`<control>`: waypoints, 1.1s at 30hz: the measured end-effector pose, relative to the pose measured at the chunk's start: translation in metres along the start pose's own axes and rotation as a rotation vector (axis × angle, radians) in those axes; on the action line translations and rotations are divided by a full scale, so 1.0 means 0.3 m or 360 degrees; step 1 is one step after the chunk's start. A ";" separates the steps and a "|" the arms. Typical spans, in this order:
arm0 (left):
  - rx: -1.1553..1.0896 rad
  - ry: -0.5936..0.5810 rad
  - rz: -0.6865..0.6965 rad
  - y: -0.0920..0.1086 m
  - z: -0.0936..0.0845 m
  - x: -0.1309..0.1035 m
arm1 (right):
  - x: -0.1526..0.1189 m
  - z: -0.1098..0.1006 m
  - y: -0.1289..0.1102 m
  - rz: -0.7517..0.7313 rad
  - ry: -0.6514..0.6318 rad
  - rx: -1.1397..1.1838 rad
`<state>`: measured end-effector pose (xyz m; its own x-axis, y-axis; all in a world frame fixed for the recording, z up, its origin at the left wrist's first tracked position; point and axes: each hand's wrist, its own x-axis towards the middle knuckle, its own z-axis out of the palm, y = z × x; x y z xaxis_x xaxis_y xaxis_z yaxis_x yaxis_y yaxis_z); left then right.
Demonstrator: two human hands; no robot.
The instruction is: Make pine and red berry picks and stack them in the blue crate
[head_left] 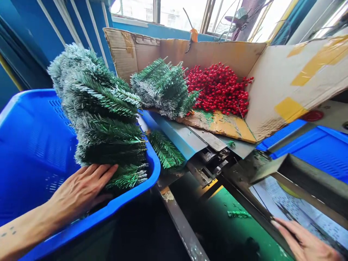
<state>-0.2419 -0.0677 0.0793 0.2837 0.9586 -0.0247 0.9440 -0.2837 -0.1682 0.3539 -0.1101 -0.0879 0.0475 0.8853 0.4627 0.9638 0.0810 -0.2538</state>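
Note:
My left hand [84, 185] rests on a tall stack of frosted artificial pine sprigs [100, 105] in a blue plastic basket [156, 168]. Its fingers are stretched out over the lower sprigs; the thumb is hidden. At the lower right, my right hand [307, 239] is closed, thumb and fingers pinched together. A thin dark wire [262, 201] runs up and left from those fingertips, over the metal tray [304, 174]. Ahead, more frosted sprigs [163, 87] and a pile of red artificial berries [217, 87] lie in a cut-open cardboard box [272, 87].
Between my hands stands a metal machine [214, 163] with a blue-edged top. One loose green sprig [165, 150] lies beside the basket. A printed paper [301, 206] lies in the tray. Another blue basket [326, 145] is at the right. An orange-handled tool [194, 35] hangs on the box's back wall.

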 end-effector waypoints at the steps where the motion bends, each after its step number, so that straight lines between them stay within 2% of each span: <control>1: -0.0003 0.0036 0.0005 -0.005 0.004 0.000 | 0.011 -0.002 -0.023 -0.0087 -0.0091 0.0057; 3: 0.0031 0.0081 0.0047 -0.012 0.012 0.000 | 0.075 -0.008 -0.088 -0.0235 -0.0326 0.0198; 5: 0.0104 0.0101 0.0110 -0.012 0.019 0.004 | 0.171 -0.011 -0.171 -0.0229 -0.0435 0.0269; 8: 0.0218 0.0052 0.0146 0.000 0.029 0.015 | 0.316 0.016 -0.326 -0.0133 -0.0343 0.0355; 10: 0.0219 -0.0043 0.0157 0.008 0.036 0.022 | 0.378 0.061 -0.438 0.0054 -0.0239 0.0536; 12: 0.0156 -0.0089 0.0165 0.013 0.041 0.024 | 0.400 0.118 -0.537 0.0144 -0.0151 0.0597; 15: 0.0069 -0.0059 0.0116 0.019 0.045 0.020 | 0.367 0.191 -0.631 0.0269 -0.0044 0.0641; 19: 0.0065 -0.0109 0.0045 0.038 0.045 0.032 | 0.298 0.219 -0.660 0.0469 -0.0116 0.0917; 23: 0.0039 -0.0191 -0.0027 0.049 0.057 0.061 | 0.296 0.206 -0.660 0.0601 -0.0216 0.1156; 26: -0.0096 -0.0259 -0.0076 0.035 0.060 0.075 | 0.302 0.193 -0.678 0.0562 -0.0212 0.1136; 29: -0.0314 -0.0287 -0.0154 0.011 0.044 0.063 | 0.259 0.178 -0.698 0.0593 -0.0057 0.0984; 31: -0.0428 -0.0207 -0.0157 -0.003 0.028 0.042 | 0.209 0.179 -0.698 0.0571 0.0028 0.0840; 33: -0.0494 -0.0115 -0.0066 -0.010 0.013 0.015 | 0.158 0.192 -0.692 0.0490 0.0035 0.0756</control>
<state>-0.2442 -0.0625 0.0757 0.2414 0.9656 -0.0962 0.9640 -0.2273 0.1379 0.1411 -0.0585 -0.0621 0.3182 0.8913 0.3231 0.6811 0.0221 -0.7318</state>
